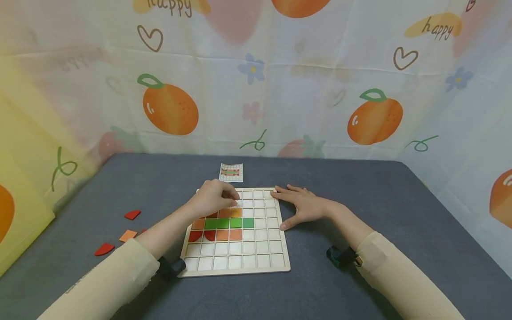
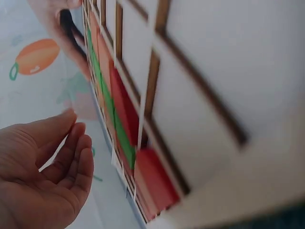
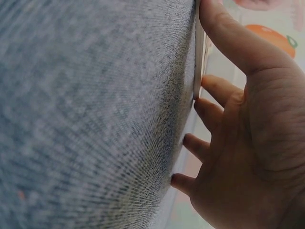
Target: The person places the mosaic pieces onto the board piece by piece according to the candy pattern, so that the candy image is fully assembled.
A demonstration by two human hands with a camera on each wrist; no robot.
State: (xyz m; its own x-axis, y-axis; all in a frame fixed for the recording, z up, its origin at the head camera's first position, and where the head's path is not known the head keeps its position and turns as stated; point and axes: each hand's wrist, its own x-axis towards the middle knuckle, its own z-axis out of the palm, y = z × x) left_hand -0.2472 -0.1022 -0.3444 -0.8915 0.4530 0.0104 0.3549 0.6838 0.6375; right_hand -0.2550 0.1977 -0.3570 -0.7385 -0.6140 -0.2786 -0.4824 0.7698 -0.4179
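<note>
Gridded board (image 1: 262, 247): square, pale wooden frame, white cells; lay flat on the dark grey table (image 1: 340, 293), between the forearms.

Contents, near to far: a row with two rounded red pieces (image 1: 209, 235) and two orange squares (image 1: 235, 234); a row with one orange piece (image 1: 198, 224), three bright green squares (image 1: 223, 223) and one teal square (image 1: 248, 222); a row with orange and yellow-orange squares (image 1: 236, 212) beside dark red, partly covered by the left hand.

Loose stock, left of the board: red fan-shaped piece (image 1: 105, 249), orange tile (image 1: 128, 235), a red scrap mostly behind the sleeve, second red fan shape (image 1: 132, 214).

Left hand (image 1: 214, 196): above the board's far left part, fingers bent, tips close to the thumb; whether anything sat between could not be told.

Right hand (image 1: 306, 206): fingers spread apart, tips touching the board's right edge.

Printed card (image 1: 230, 173): beyond the board. Fruit-patterned cloth (image 1: 296, 89): behind the table.
</note>
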